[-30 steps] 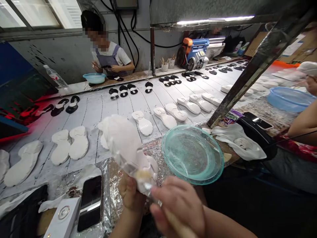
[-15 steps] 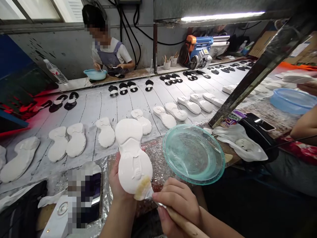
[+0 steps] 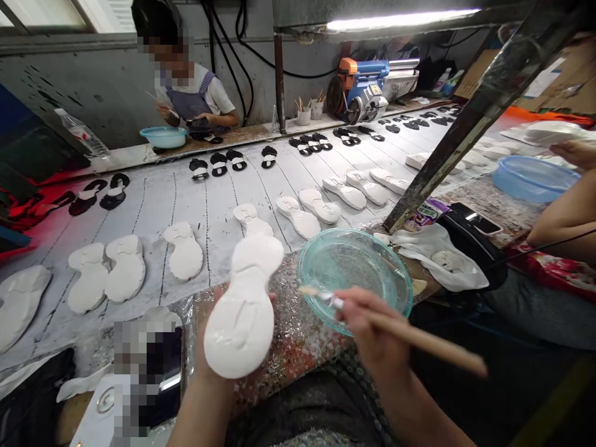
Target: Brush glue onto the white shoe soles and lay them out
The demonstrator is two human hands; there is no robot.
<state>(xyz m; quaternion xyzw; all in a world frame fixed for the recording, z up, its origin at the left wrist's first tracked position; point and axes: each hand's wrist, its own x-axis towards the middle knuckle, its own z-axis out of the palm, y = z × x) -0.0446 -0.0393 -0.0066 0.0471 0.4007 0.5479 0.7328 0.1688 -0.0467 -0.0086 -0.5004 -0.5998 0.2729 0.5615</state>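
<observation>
A white shoe sole [image 3: 242, 307] is clamped in the closed left hand [image 3: 208, 347] above a foil sheet [image 3: 288, 329], while a wooden-handled brush [image 3: 419, 332] is pinched in the right hand [image 3: 372, 329], its bristles [image 3: 313, 293] held over a green glass dish [image 3: 367, 248].

Left hand [image 3: 207, 338]: raised at lower centre, palm facing you, mostly hidden behind the held item; one fingertip [image 3: 272, 297] shows at its upper right edge. Left forearm [image 3: 198, 413] rises steeply from the bottom edge. Right hand [image 3: 372, 329]: closed in a pen-like grip, back of the hand up, right fingers [image 3: 354, 304] curled and pointing left. Right forearm [image 3: 419, 410] slants down toward the lower right. Note that your two hands are near each other but not touching.
</observation>
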